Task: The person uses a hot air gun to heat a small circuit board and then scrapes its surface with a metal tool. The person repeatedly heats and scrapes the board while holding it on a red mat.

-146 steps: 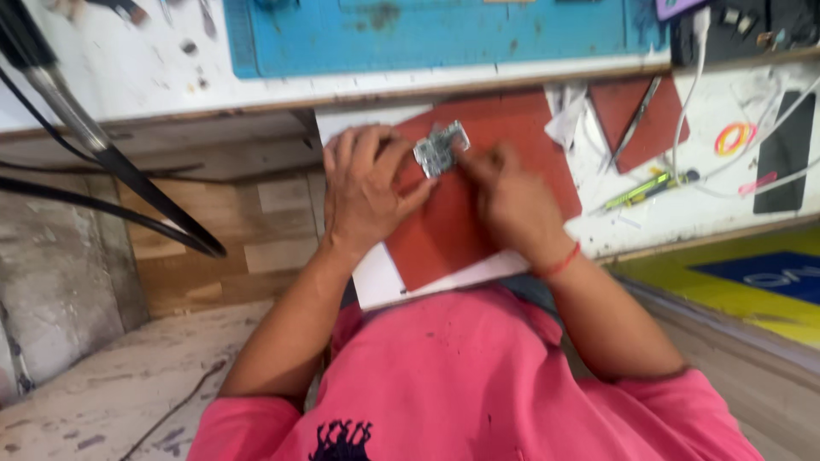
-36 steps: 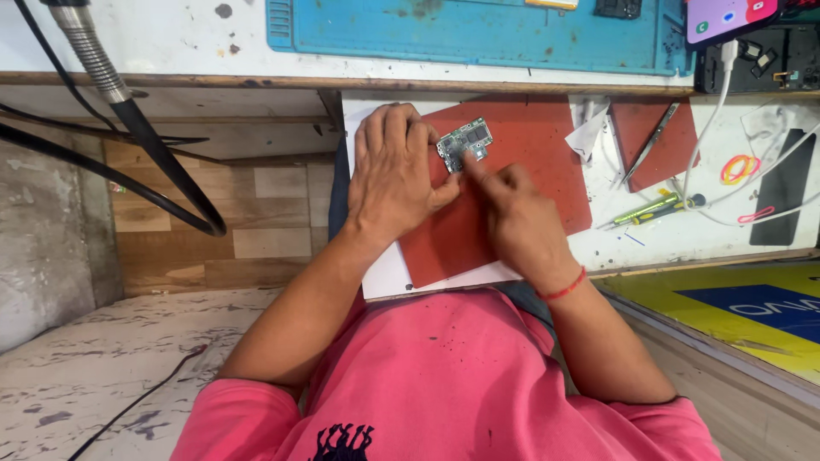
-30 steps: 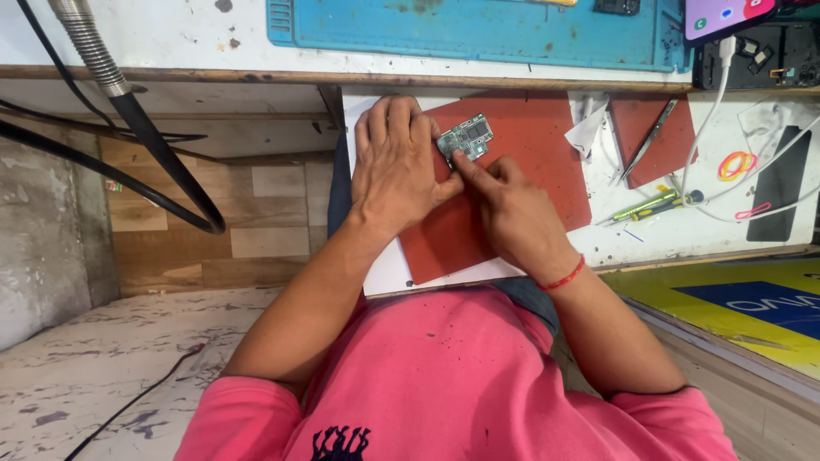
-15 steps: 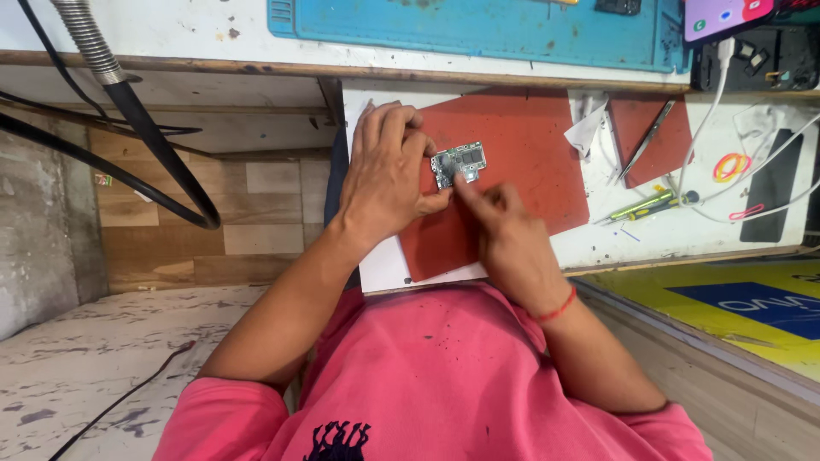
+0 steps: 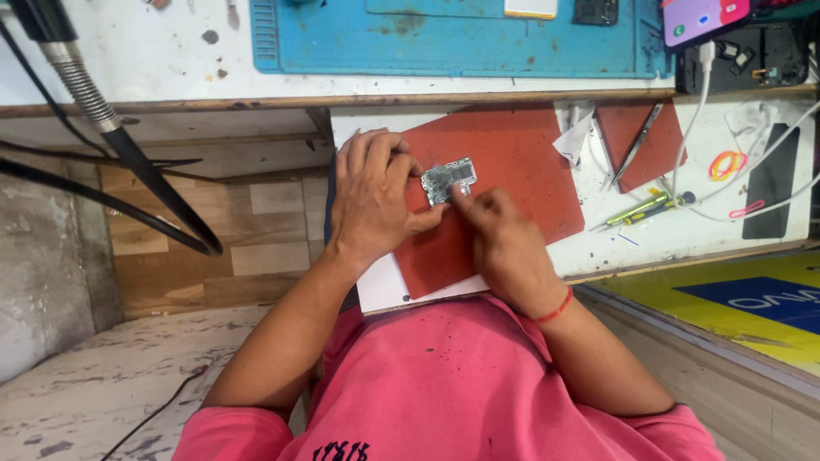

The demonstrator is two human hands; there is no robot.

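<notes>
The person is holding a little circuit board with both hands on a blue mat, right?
Not quite. The head view shows both the left hand and the right hand at the little circuit board, but it sits over a red mat, not a blue one. The blue mat lies farther away on the bench, with no hands on it.

- You sit at a stained white table (image 5: 154, 60) with a wooden front edge.
- Beside you, wood-look wall tiles (image 5: 256, 248) meet a mottled pale floor (image 5: 94, 384).
</notes>
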